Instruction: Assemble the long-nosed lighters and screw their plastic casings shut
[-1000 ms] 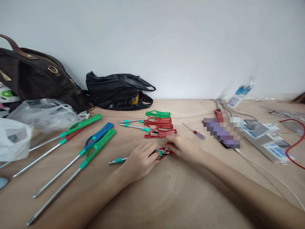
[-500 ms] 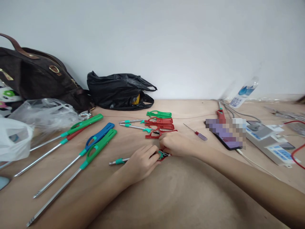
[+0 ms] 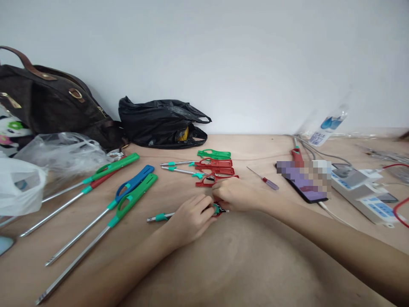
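My left hand (image 3: 193, 215) is closed around an opened long-necked lighter (image 3: 160, 217), whose metal tube with a green collar sticks out to the left. Green and red parts of its handle show past the fingertips. My right hand (image 3: 231, 194) presses its curled fingers down at that handle, touching my left fingers; what lies in its pinch is hidden. Just behind are red lighter handles (image 3: 217, 170) with their inner parts exposed and a green handle shell (image 3: 214, 154). To the right lies a small screwdriver (image 3: 263, 179) with a purple handle.
Several whole lighters (image 3: 136, 194) lie at the left beside white plastic bags (image 3: 21, 185). A dark handbag (image 3: 64, 98) and a black plastic bag (image 3: 159, 123) stand against the wall. At the right are a phone (image 3: 303, 183), a power strip (image 3: 358, 192), cables and a bottle (image 3: 329, 128).
The camera view has shifted slightly. My right fingers have moved a little at the lighter's handle; my left hand keeps its hold.
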The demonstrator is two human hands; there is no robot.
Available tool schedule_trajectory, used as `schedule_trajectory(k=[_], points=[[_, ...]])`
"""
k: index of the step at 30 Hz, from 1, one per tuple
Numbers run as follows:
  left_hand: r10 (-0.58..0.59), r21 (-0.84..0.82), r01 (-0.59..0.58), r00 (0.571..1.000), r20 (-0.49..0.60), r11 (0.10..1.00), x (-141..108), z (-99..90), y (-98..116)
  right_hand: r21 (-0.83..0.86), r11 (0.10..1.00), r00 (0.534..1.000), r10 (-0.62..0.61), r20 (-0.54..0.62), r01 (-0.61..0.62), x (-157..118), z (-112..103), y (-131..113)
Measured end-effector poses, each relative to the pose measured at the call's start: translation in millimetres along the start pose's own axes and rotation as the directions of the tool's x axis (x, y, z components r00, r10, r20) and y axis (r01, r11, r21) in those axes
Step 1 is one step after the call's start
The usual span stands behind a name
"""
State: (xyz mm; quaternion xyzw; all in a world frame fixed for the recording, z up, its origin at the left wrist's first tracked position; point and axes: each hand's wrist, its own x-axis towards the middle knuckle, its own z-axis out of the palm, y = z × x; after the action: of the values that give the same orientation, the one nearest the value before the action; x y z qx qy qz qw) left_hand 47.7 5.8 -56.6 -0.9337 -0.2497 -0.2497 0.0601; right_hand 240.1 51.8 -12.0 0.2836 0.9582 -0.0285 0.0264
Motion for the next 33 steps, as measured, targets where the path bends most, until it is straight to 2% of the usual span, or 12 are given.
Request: schedule_trajectory(k=[6, 13, 18, 22, 26, 30, 33], points=[[-0.021, -0.023, 0.022, 0.999, 0.025, 0.999, -1, -0.5, 0, 0.160, 0.982, 0.994, 0.106, -0.009, -0.103, -4, 0, -1], [-0.013, -0.018, 0.014, 0.999, 0.032, 1.000, 1, -1.4, 1, 0.325, 0.907, 0.960, 0.278, 0.016, -0.268, -2, 6, -2], [-0.018, -0.013, 0.018, 1.000, 0.023, 1.000, 0, -0.1, 0, 0.530, 0.788, 0.946, 0.305, 0.108, -0.314, 3, 4, 4], [-0.014, -0.025, 0.014, 0.999, 0.036, 1.000, 0, 0.0, 0, 0.516, 0.790, 0.943, 0.299, 0.149, -0.332, 5, 3, 6], [-0.024, -0.025, 0.025, 0.999, 0.042, 0.999, 0, -1.2, 1, 0.592, 0.768, 0.965, 0.253, 0.070, -0.244, -3, 4, 9], [-0.027, -0.044, 0.029, 0.999, 0.040, 0.999, 0, -1.8, 1, 0.629, 0.749, 0.921, 0.367, -0.131, -0.209, -23, 5, 6], [-0.033, -0.067, 0.035, 0.999, 0.030, 0.997, 0, -0.9, 1, 0.591, 0.778, 0.908, 0.381, -0.176, -0.212, -38, 9, -2]])
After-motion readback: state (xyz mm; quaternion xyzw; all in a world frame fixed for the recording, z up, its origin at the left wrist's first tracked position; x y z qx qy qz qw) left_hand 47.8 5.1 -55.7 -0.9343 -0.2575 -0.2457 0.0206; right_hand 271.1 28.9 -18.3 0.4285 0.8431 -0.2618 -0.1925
